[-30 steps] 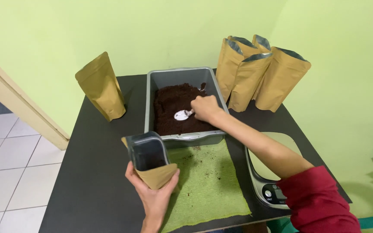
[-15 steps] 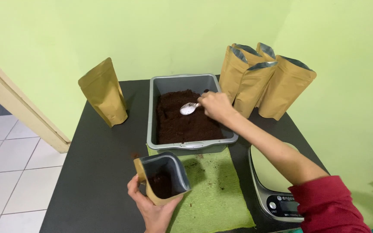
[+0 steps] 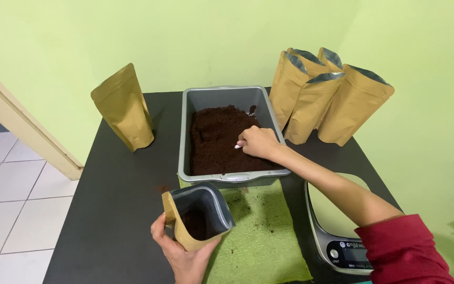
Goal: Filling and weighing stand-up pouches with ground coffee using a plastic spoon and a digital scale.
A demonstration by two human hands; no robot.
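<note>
Scooping step: our right hand (image 3: 258,143) grips white spoon (image 3: 237,146) in tray's dark grounds (image 3: 216,139); left hand (image 3: 182,252) fingers clasp open pouch (image 3: 198,215). Next, we judge: level carry to pouch.

Room interior: pale green walls (image 3: 195,42), matte and evenly lit, meeting at a corner on the right. Black table (image 3: 116,210) set against the wall. Floor of white square tiles (image 3: 6,200) with grey joints at left. Light wooden door frame (image 3: 22,131) slanting beside the tiles.
</note>
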